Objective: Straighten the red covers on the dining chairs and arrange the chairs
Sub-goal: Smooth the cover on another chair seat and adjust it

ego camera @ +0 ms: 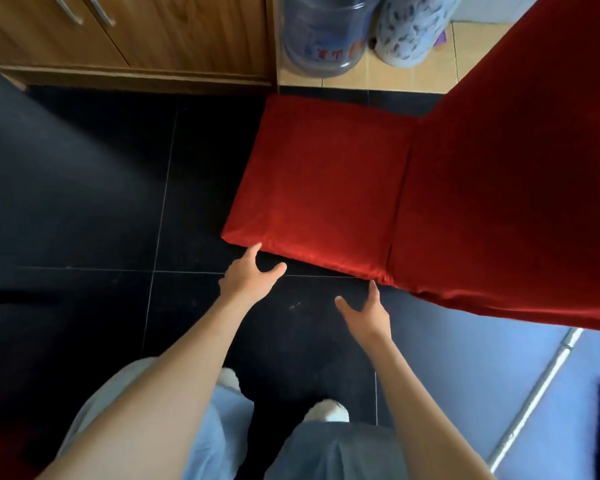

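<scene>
Red cover [326, 188] on dining chair [499, 202] stretched smooth over seat and backrest, slight creases along near edge, just beyond fingertips. Water jug [323, 36], clear bluish, contents not discernible, and patterned bin [406, 32] stand far past fingers beside wooden cabinet [153, 32]. Floor [101, 202] black tile, beige tile further off. Left hand [248, 275] relaxed, fingers spread, forefinger touching seat edge. Right hand [366, 315] loose, holding nothing, fingertip at cover's corner. Metal pole [534, 396] right of right hand.
</scene>
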A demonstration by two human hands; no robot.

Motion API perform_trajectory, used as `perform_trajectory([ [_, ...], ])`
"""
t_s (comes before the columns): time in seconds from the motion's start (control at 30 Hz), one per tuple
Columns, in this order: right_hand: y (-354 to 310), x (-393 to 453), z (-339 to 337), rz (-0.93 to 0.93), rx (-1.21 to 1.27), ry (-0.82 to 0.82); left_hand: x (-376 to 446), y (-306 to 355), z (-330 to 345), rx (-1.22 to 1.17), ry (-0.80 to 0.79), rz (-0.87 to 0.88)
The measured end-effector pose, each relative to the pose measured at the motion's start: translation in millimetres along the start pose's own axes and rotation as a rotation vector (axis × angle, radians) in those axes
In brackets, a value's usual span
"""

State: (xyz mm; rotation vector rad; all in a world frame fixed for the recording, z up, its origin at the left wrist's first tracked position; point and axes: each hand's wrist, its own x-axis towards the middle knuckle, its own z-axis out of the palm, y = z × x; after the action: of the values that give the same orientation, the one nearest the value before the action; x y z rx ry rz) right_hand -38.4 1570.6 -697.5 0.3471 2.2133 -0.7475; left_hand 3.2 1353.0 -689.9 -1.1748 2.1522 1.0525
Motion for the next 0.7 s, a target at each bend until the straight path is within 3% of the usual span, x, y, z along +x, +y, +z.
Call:
perform_trajectory([
  [0.13,3,57,29,-0.014,0.093,0.141,54,-1,50,-0.061,0.07,-0.061],
  [0.3,8,110,62,0.064,0.39,0.31,103,-9,96,-0.158,0.213,-0.102],
  [0.7,-8,166,98,0.194,0.831,0.541,159,-22,129,-0.488,0.216,-0.137],
])
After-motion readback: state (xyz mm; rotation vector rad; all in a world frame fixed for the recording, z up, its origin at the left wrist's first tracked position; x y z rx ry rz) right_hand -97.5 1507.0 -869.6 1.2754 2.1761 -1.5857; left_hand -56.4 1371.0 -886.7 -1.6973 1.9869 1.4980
